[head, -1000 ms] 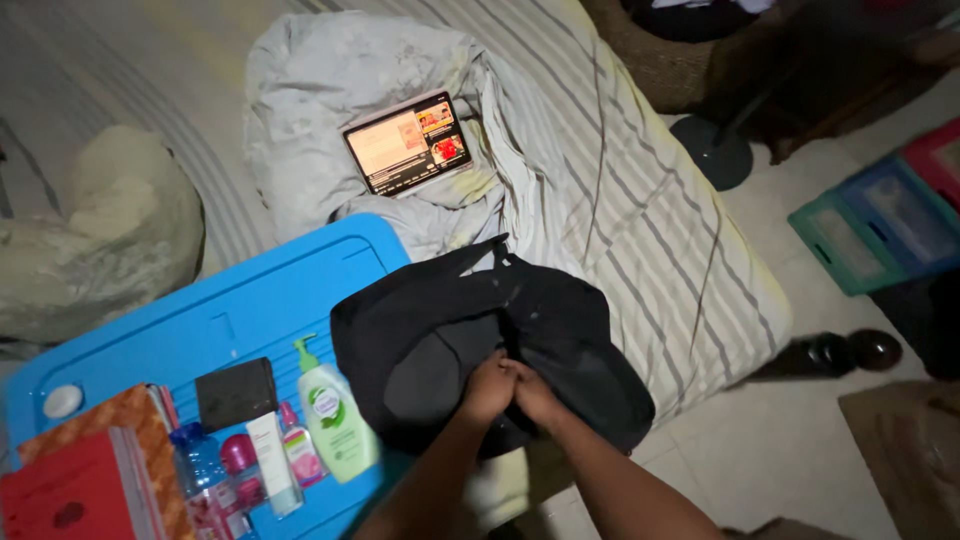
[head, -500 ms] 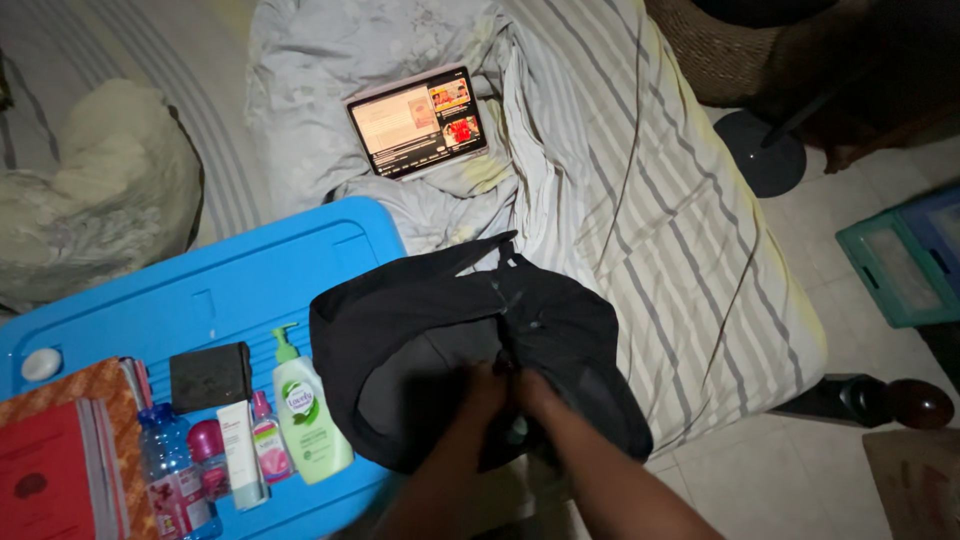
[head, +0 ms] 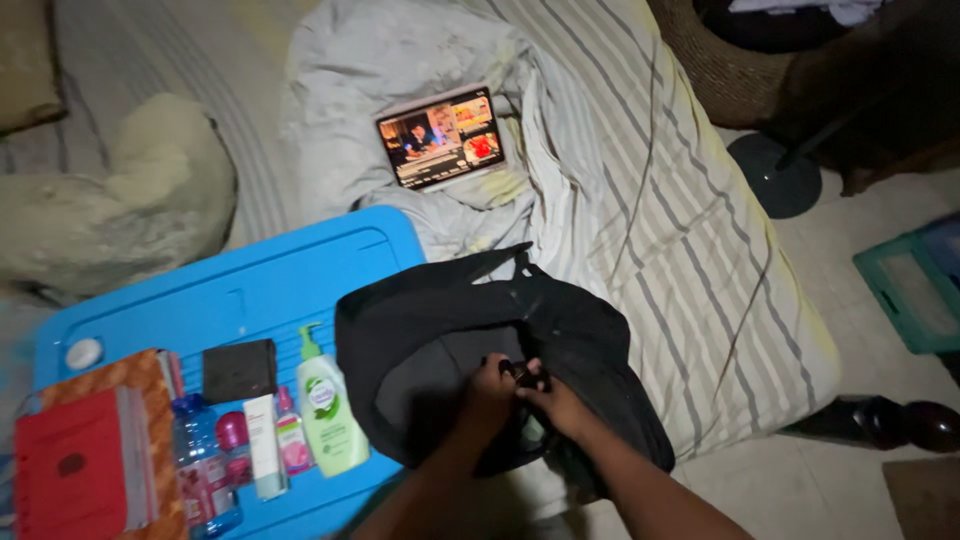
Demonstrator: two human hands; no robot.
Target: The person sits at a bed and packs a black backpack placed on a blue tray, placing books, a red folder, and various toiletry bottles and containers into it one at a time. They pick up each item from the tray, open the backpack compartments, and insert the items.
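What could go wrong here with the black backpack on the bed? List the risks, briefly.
1. The black backpack lies by the bed edge, part over the blue lid; tugging with both hands, left hand and right hand, might slide it off.
2. The green pump bottle and small toiletries lie beside the bag; a shove could scatter them.
3. The room is dim, so small parts are hard to see.

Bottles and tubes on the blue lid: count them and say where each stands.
4, in a row on the blue lid: a clear water bottle, a white tube, a small pink bottle, and a green pump bottle nearest the black backpack. The books may hide others.
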